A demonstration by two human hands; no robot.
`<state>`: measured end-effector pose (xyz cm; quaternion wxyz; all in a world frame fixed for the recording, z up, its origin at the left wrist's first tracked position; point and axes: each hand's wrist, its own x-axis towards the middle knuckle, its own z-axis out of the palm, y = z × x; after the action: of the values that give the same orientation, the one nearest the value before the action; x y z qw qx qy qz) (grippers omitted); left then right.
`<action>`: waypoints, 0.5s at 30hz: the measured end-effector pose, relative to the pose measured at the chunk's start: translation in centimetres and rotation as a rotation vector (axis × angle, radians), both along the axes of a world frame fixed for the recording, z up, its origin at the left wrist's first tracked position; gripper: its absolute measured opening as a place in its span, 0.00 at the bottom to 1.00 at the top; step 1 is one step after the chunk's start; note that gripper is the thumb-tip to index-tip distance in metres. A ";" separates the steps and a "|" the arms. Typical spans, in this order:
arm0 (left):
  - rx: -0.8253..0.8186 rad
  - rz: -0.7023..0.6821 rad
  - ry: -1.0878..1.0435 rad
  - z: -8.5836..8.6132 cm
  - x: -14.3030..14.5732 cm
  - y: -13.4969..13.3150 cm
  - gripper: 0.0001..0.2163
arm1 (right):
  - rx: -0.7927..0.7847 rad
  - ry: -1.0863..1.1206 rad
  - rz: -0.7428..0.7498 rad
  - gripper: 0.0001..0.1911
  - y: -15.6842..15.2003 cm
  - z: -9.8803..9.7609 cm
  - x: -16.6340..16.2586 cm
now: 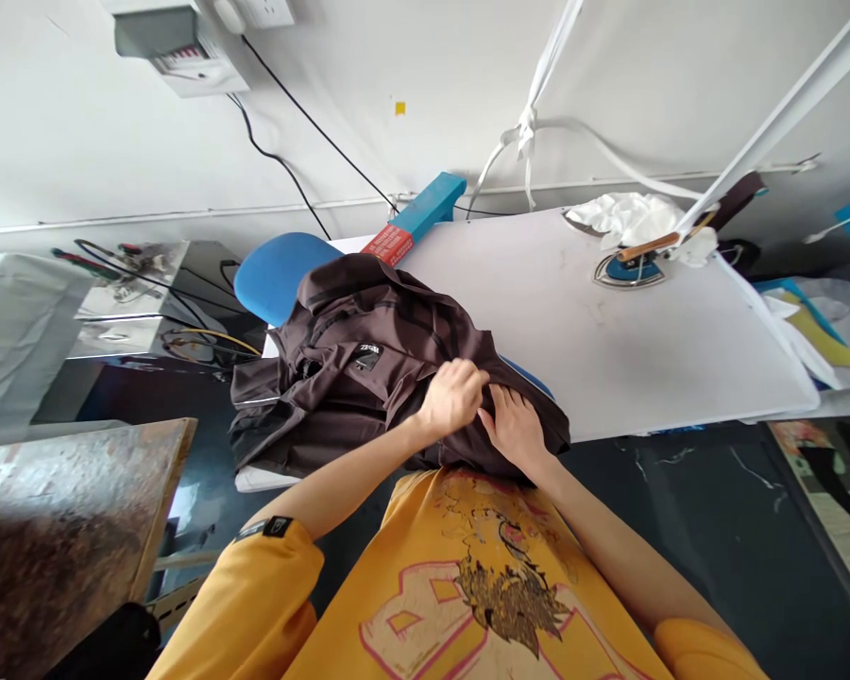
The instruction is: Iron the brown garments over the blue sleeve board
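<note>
A dark brown jacket [425, 331] lies bunched over a blue padded pressing board, its inside collar and a black label [368, 356] facing up. My left hand [453, 399] is closed, knuckles up, with its fingers gripping the jacket's cloth near the front edge. Just to the right, my right hand [516, 425] rests flat on the same cloth, fingers stretched out and thumb apart. The two hands nearly touch. Part of the fabric beneath them is hidden.
The blue board's rounded end [283, 274] and blue arm [429, 212] show behind the jacket. On the white table [524, 283] stands an iron [634, 269], with white cloth [627, 219] behind it. A metal box [142, 302] with cables is at left, a wooden-edged board [77, 501] lower left.
</note>
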<state>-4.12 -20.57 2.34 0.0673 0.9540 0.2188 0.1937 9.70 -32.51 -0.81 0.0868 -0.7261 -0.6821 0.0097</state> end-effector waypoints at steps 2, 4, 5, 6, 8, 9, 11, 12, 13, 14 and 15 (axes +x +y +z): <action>-0.016 -0.199 -0.018 -1.1 -0.7 -2.1 0.10 | -0.029 0.002 -0.004 0.24 0.0 0.1 0.1; -0.051 -0.266 -0.038 -2.3 -1.1 -3.5 0.12 | -0.041 0.006 0.010 0.19 0.1 0.1 0.3; -0.067 -0.221 -0.046 -2.8 -1.2 -3.9 0.13 | -0.037 0.016 0.016 0.18 0.2 0.1 0.4; -0.079 -0.149 -0.045 -3.1 -1.3 -4.0 0.15 | -0.026 0.031 0.021 0.17 0.3 0.2 0.5; -0.091 -0.026 -0.004 -3.5 -1.3 -4.0 0.18 | 0.009 0.058 0.029 0.18 0.5 0.1 0.7; -0.096 0.013 0.028 -3.5 -1.3 -3.9 0.19 | 0.026 0.064 0.033 0.19 0.6 0.1 0.7; -0.110 0.041 0.091 -3.3 -1.4 -3.7 0.22 | 0.048 0.063 0.037 0.20 0.7 0.1 0.7; -0.119 0.048 0.117 -3.2 -1.5 -3.8 0.23 | 0.052 0.061 0.038 0.21 0.8 0.0 0.6; -0.128 0.060 0.136 -3.1 -1.6 -3.8 0.24 | 0.052 0.059 0.035 0.21 0.8 0.1 0.5; -0.135 0.075 0.151 -3.0 -1.7 -3.9 0.24 | 0.051 0.056 0.029 0.22 0.8 0.1 0.5; -0.141 0.084 0.163 -2.9 -1.8 -3.9 0.24 | 0.051 0.053 0.024 0.23 0.8 0.1 0.4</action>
<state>-5.88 -24.52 -0.61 0.1079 0.9495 0.2764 0.1023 10.13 -31.67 -0.72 0.1232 -0.7150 -0.6881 0.0124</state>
